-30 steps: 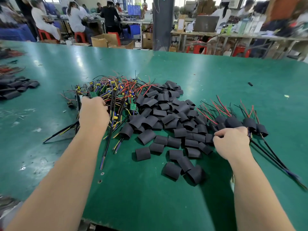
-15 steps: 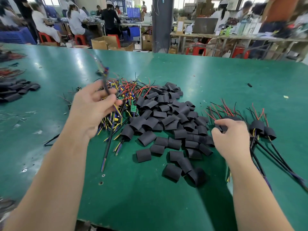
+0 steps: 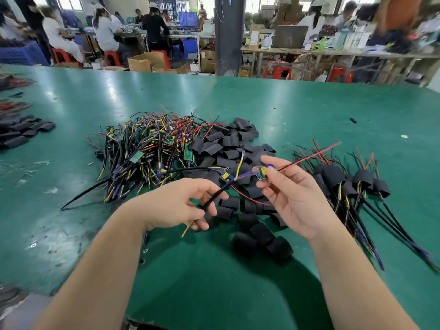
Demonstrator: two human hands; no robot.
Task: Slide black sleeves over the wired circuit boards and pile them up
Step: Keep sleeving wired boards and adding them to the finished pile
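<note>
Pinching w/ both: L hand (image 3: pixel 176 206) grips black cable (image 3: pixel 214 196), R hand (image 3: pixel 295 201) holds its circuit board (image 3: pixel 262 174) above green table (image 3: pixel 285 103). Loose black sleeves (image 3: pixel 228 148) lie just beneath, finished ones (image 3: pixel 333 175) to the R. Prob best: bunch red lead (image 3: pixel 309 157) w/ the other wires, cable taut, then feed a sleeve on.

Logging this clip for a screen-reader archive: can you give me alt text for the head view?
The right hand pinches a small wired circuit board and the left hand grips a black cable above a green table. Behind lie loose black sleeves, unsleeved wired boards to their left, sleeved boards to their right.
</note>
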